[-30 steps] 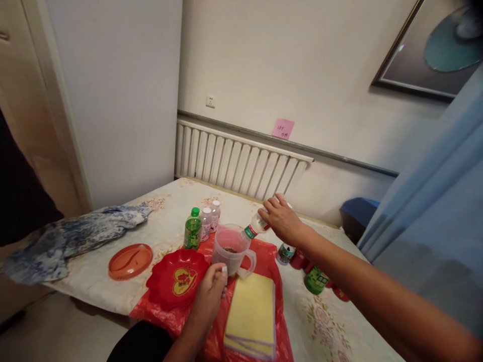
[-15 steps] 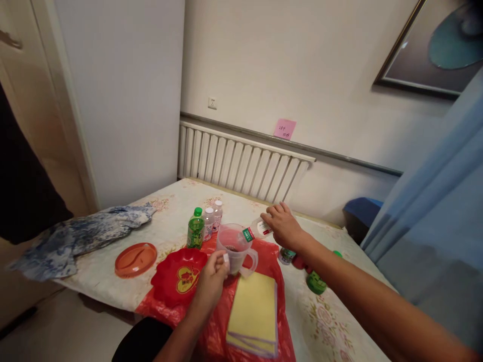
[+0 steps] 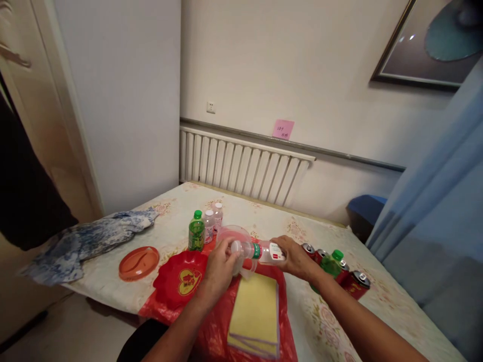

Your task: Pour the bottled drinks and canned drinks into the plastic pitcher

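Observation:
A clear plastic bottle (image 3: 266,251) with a green and white label lies nearly level in the air, and my right hand (image 3: 296,257) is closed around its base end. At the other end, my left hand (image 3: 219,264) pinches a white cap (image 3: 235,247) against the bottle's mouth; whether it is screwed on I cannot tell. Behind the bottle and the left fingers stands a translucent measuring jug (image 3: 231,231), partly hidden. Left of it sits a red scalloped plate (image 3: 168,281). Yellow cloths (image 3: 254,314) are stacked in front of the jug on a red plastic sheet (image 3: 211,332).
A green bottle (image 3: 196,234) and two small white-capped bottles (image 3: 209,227) stand behind the plate. An orange lid (image 3: 139,264) lies at the left. Several red cans (image 3: 354,284) and another green-capped bottle (image 3: 332,264) stand beside my right forearm. Blue-white fabric (image 3: 98,246) lies farther left.
The clear bottle has gone from tilted over the jug to nearly level and closer to me. My left hand has brought the white cap up to its mouth.

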`<state>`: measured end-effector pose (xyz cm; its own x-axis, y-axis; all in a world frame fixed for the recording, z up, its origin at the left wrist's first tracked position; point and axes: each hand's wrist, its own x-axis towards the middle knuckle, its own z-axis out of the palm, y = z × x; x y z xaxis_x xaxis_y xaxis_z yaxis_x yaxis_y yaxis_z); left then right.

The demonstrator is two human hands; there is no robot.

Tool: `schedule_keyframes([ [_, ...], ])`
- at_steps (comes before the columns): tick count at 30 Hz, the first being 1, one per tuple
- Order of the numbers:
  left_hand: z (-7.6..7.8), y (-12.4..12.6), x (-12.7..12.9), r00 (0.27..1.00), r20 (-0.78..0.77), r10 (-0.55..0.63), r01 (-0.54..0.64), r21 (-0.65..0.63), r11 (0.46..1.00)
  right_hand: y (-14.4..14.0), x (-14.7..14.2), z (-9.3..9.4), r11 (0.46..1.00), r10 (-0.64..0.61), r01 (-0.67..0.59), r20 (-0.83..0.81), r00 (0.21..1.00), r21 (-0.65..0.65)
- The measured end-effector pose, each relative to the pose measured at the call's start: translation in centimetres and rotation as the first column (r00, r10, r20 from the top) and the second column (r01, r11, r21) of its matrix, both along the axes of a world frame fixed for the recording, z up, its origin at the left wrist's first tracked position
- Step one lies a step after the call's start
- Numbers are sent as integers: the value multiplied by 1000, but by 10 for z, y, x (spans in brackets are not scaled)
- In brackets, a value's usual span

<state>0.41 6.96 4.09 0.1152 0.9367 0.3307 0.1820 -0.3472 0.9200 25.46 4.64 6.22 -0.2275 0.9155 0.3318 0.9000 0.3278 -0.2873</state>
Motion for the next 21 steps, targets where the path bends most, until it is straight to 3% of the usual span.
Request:
schedule_keyframes([
  [4, 4, -5, 7, 988, -113, -103, 111, 71, 991, -14, -6, -1, 999, 40, -40, -54, 998, 6],
  [9, 11, -10, 10, 965, -218, -148, 194, 207, 959, -26, -7, 1, 1000, 22, -20, -111, 994, 20],
  [14, 21, -8, 14, 945, -278, -170, 241, 247, 939, -32, -5, -1, 998, 30, -43, -248, 968, -47],
  [21, 42, 1, 34, 907, -366, -208, 307, 236, 922, -31, 8, -33, 994, -21, -34, -473, 881, -108],
])
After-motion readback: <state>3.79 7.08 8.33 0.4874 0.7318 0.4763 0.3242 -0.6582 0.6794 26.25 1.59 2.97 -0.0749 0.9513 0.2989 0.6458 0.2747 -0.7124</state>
